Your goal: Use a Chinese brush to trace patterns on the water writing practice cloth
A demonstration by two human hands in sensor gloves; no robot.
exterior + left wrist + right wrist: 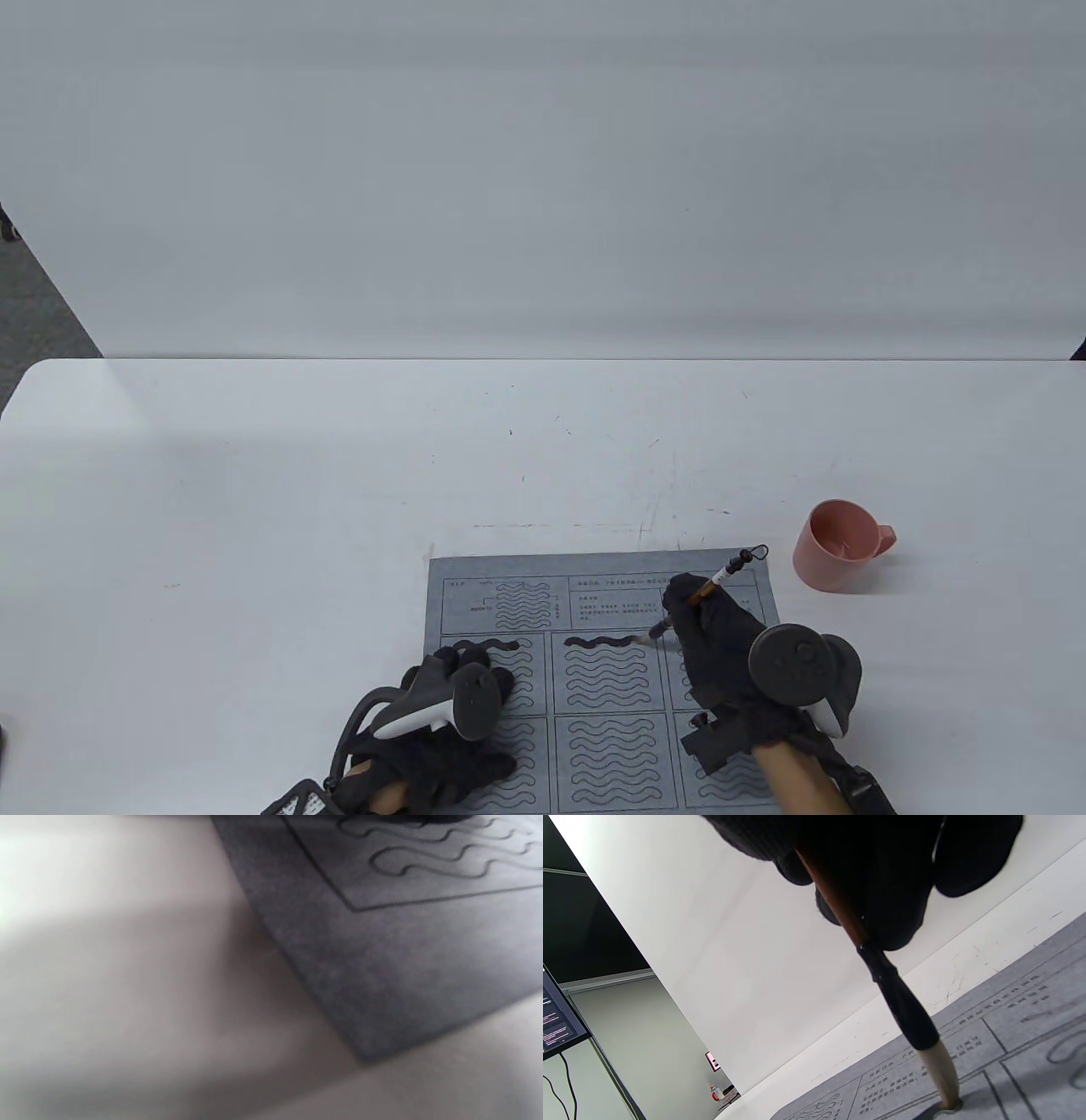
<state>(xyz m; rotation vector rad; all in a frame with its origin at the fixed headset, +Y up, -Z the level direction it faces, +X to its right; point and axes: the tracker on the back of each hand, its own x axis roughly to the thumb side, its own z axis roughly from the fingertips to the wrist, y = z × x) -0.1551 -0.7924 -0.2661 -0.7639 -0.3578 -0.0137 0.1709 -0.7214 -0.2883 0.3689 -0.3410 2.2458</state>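
Observation:
A grey practice cloth (594, 594) printed with wavy line panels lies at the table's front edge. My right hand (717, 632) grips a Chinese brush (708, 586) with a brown shaft and black ferrule; its tip (655, 633) touches the cloth at the right end of a dark wet wave in the middle panel's top row. In the right wrist view the brush (903, 1005) runs down from my fingers (882, 866) to the cloth (1031, 1035). My left hand (458, 679) rests on the cloth's left panels. The left wrist view shows a cloth corner (382, 976).
A pink cup (836, 543) stands on the white table (339, 475) just right of the cloth's upper right corner. A white wall rises behind the table. A monitor (558, 1022) shows at the left of the right wrist view.

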